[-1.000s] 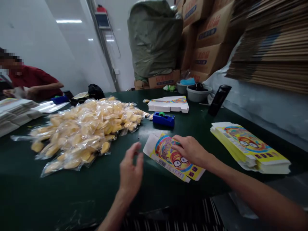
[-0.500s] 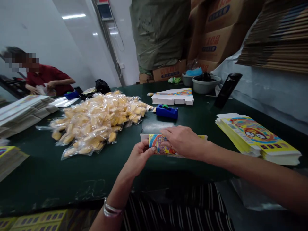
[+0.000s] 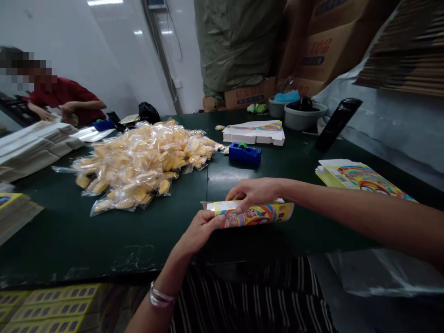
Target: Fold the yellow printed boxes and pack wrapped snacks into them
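A colourful printed yellow cardboard box [image 3: 256, 216] is held low over the green table, its long face tilted toward me. Its left end is gripped by my left hand [image 3: 201, 229], thumb on the printed face and fingers behind. My right hand [image 3: 255, 192] reaches over the top edge, thumb on the near side and fingers hidden partly behind the carton. Just beyond the hands stands a blue tape dispenser [image 3: 244, 154] with a green roll. To the left lies a heap of clear-wrapped yellow pieces [image 3: 145, 162].
Flat printed cartons [image 3: 364, 178] are stacked at the right, white ones [image 3: 253, 133] behind the dispenser. A black upright object [image 3: 338, 124] and grey tubs [image 3: 301, 115] stand farther back. Across the table sits a person in red [image 3: 69, 99].
The carton has turned so its printed long face shows more toward me. My right hand has shifted from lying across its face to its top edge. The view has shifted slightly.
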`<move>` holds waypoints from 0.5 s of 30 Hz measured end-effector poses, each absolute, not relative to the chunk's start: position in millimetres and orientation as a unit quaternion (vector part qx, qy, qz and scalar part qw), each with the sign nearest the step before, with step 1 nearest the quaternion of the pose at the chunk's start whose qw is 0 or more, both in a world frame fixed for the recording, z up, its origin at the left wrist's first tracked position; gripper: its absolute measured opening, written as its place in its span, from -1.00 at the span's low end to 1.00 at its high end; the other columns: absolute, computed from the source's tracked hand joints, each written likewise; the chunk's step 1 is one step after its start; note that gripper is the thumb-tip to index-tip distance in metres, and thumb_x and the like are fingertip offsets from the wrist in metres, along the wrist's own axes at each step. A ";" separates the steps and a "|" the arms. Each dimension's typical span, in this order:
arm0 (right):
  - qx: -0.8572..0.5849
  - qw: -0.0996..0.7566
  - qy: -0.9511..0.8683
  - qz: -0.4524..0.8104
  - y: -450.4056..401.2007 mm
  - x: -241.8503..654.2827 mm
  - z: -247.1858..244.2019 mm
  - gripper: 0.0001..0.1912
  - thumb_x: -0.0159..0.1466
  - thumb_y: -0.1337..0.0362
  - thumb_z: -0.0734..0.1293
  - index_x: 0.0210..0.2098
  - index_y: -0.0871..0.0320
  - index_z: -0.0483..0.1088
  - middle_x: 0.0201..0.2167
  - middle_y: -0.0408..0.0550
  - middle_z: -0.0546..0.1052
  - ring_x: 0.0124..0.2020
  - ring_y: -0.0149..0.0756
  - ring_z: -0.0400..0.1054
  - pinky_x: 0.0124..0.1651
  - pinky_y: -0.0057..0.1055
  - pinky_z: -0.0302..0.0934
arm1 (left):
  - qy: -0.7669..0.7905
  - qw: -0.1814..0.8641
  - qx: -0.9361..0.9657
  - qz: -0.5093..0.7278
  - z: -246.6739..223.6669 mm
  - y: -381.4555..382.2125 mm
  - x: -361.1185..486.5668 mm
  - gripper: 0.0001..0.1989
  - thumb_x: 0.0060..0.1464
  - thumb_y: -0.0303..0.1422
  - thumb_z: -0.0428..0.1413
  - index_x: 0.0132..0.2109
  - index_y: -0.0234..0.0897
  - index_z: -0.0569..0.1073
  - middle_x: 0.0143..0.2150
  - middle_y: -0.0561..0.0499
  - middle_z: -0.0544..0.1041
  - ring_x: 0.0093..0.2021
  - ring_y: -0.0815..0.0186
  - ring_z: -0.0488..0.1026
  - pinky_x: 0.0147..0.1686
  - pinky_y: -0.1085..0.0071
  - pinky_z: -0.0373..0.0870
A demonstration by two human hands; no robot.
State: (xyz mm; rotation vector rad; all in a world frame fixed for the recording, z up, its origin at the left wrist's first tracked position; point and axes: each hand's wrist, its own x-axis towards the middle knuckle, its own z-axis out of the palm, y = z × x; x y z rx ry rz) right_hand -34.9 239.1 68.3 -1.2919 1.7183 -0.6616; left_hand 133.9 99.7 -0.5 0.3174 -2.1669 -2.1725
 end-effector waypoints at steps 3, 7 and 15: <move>-0.575 0.355 0.703 -0.222 238.4 -41.1 73.9 -0.90 0.19 0.29 0.37 -0.42 0.19 0.47 -0.52 -0.15 0.50 -0.50 -0.35 0.35 -0.51 -0.50 0.16 | -0.689 0.071 0.115 -0.713 5.3 92.3 120.6 -0.70 -0.06 -0.16 0.28 -0.42 -0.36 0.63 -0.41 -0.08 0.62 -0.34 0.18 0.52 -0.24 0.31 0.46; -0.470 0.410 0.669 -0.404 255.2 -38.2 77.0 -0.74 0.28 0.17 0.28 -0.16 0.21 0.46 -0.26 0.00 0.58 -0.28 -0.20 0.48 -0.29 -0.36 0.37 | -0.638 0.267 0.167 -0.703 22.1 75.4 126.9 -0.78 -0.05 -0.21 0.28 -0.34 -0.29 0.58 -0.15 -0.05 0.62 -0.12 0.23 0.51 -0.14 0.42 0.44; -0.236 0.464 0.480 -0.706 284.5 34.6 1.4 -0.54 0.19 0.09 0.42 -0.02 0.24 0.39 -0.02 0.19 0.54 -0.09 -0.09 0.51 0.04 -0.14 0.37 | -0.534 0.148 0.201 -0.808 -3.1 126.5 169.7 -0.16 -0.12 -0.32 0.36 0.27 -0.32 0.19 -0.15 -0.18 0.64 -0.17 0.09 0.59 -0.20 0.30 0.53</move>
